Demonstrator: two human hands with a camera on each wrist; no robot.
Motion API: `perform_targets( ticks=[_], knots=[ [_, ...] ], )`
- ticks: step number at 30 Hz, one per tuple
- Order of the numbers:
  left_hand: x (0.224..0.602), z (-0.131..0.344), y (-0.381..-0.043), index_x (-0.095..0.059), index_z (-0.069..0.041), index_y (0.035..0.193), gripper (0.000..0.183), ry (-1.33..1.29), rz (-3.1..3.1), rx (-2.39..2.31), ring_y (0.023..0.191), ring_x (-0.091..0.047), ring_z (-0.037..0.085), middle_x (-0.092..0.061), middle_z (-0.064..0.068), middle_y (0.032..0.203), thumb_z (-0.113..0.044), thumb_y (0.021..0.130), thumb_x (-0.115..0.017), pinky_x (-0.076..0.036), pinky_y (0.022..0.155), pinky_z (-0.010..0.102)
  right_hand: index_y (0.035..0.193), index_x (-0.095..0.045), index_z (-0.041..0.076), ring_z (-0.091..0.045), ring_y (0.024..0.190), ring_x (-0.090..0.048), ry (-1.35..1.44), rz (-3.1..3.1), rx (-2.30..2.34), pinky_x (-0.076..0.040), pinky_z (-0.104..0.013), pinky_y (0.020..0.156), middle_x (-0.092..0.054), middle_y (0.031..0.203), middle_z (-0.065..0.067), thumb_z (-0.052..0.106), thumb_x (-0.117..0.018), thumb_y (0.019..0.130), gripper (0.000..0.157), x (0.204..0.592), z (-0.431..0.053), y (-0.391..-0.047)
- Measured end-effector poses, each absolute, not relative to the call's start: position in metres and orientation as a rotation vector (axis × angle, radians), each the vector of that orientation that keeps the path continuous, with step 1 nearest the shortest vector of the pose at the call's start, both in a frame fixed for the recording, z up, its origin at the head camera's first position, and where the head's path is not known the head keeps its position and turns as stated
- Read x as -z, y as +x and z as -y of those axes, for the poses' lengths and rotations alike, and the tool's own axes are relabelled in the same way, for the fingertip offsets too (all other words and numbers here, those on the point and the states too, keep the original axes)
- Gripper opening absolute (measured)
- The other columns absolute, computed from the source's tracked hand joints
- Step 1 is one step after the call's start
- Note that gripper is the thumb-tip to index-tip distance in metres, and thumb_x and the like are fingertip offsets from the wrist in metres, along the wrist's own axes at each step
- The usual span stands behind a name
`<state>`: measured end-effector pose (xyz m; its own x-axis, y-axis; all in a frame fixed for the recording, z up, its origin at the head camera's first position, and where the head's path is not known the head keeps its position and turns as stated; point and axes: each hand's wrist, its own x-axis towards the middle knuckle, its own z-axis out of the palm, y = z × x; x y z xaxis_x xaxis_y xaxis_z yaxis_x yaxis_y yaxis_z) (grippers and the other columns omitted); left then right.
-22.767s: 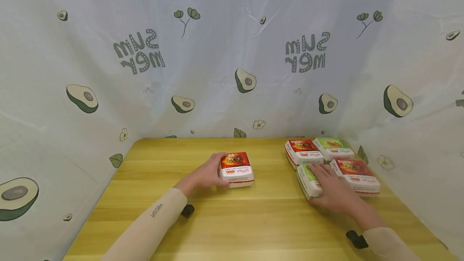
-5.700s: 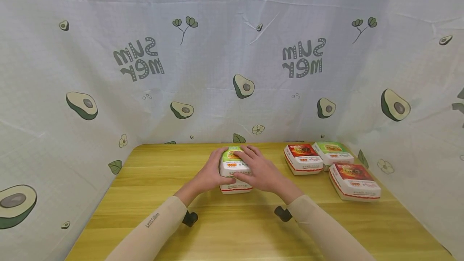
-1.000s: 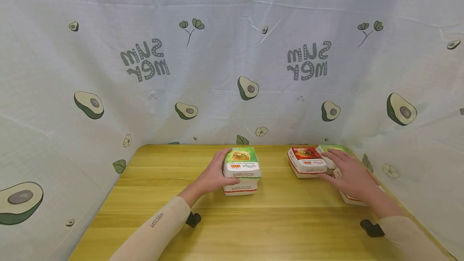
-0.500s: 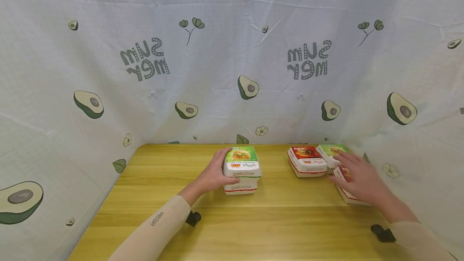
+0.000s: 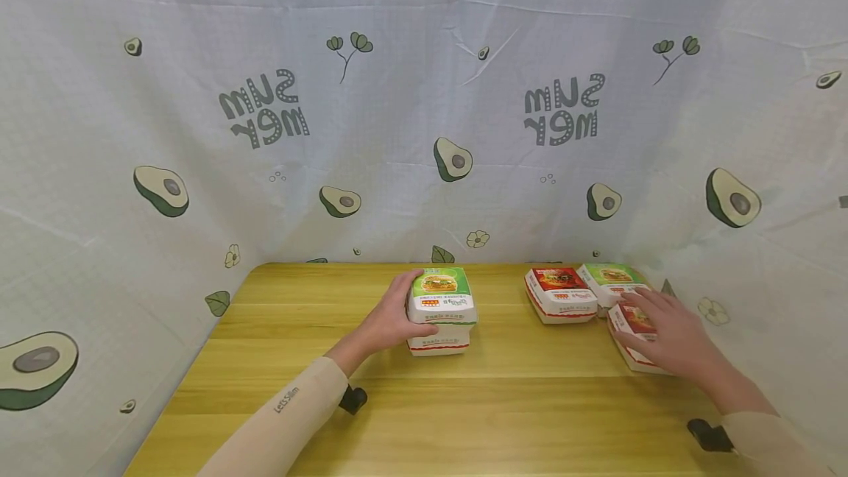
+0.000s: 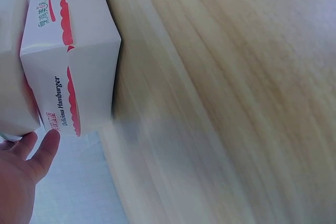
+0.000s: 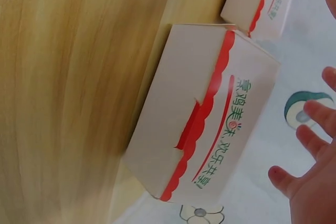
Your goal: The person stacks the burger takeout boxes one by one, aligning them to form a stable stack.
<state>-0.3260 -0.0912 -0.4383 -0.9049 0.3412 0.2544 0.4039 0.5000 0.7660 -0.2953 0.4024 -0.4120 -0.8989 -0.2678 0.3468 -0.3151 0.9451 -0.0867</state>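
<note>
A green-topped hamburger box (image 5: 440,297) sits on a red-trimmed hamburger box (image 5: 439,343) at mid-table, forming a stack of two. My left hand (image 5: 387,322) grips the stack's left side, thumb across the front and fingers toward the back. In the left wrist view, its fingertips (image 6: 47,148) lie against the white cardboard. My right hand (image 5: 672,337), fingers spread, is over a red-topped hamburger box (image 5: 629,344) at the right and covers part of its lid. The right wrist view has its fingertips (image 7: 281,177) apart from that box.
Behind the right hand stand a second red-topped box (image 5: 562,297) and another green-topped box (image 5: 612,282), side by side. The wooden table (image 5: 464,418) meets an avocado-print curtain (image 5: 397,109) at its back and sides.
A green-topped box has gone from the right group onto the left red-trimmed box. Over the last second my right hand moved right and nearer, from the back green-topped box to the front red-topped one.
</note>
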Motion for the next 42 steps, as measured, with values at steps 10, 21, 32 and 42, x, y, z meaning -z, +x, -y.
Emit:
perform_targets(
  ticks=[10,21,32,42],
  knots=[
    [0.436,0.092,-0.325,-0.024,-0.026,0.158,0.107,-0.67,2.655,1.385,0.13,-0.045,0.021,-0.032,0.003,0.154,-0.042,0.074,-0.089,-0.04,0.111,0.048,0.142,-0.049,0.016,-0.057,0.13,-0.033,0.385,2.818,-0.228,-0.029,-0.082,0.093,-0.042,0.147,-0.029,0.056,-0.073,0.085,0.074,0.419,-0.413,-0.298],
    [0.436,0.092,-0.325,-0.024,-0.025,0.158,0.107,-0.676,2.651,1.396,0.13,-0.045,0.021,-0.032,0.002,0.154,-0.042,0.074,-0.089,-0.04,0.111,0.049,0.147,-0.045,0.02,-0.056,0.125,-0.036,0.389,2.83,-0.244,-0.033,-0.083,0.087,-0.042,0.148,-0.022,0.058,-0.073,0.084,0.078,0.425,-0.422,-0.298],
    [0.439,0.092,-0.325,-0.024,-0.027,0.157,0.108,-0.677,2.657,1.372,0.128,-0.046,0.02,-0.032,0.002,0.154,-0.045,0.073,-0.088,-0.041,0.11,0.047,0.15,-0.039,0.013,-0.058,0.127,-0.03,0.348,2.891,-0.236,-0.034,-0.083,0.087,-0.034,0.151,-0.029,0.06,-0.071,0.085,0.086,0.431,-0.43,-0.296],
    [0.437,0.091,-0.325,-0.023,-0.027,0.158,0.107,-0.679,2.667,1.382,0.131,-0.044,0.019,-0.03,0.0,0.156,-0.043,0.074,-0.089,-0.039,0.111,0.046,0.148,-0.035,-0.008,-0.06,0.128,-0.022,0.238,2.978,-0.339,-0.029,-0.08,0.095,-0.025,0.15,-0.037,0.062,-0.07,0.083,0.101,0.437,-0.433,-0.294]
  ],
)
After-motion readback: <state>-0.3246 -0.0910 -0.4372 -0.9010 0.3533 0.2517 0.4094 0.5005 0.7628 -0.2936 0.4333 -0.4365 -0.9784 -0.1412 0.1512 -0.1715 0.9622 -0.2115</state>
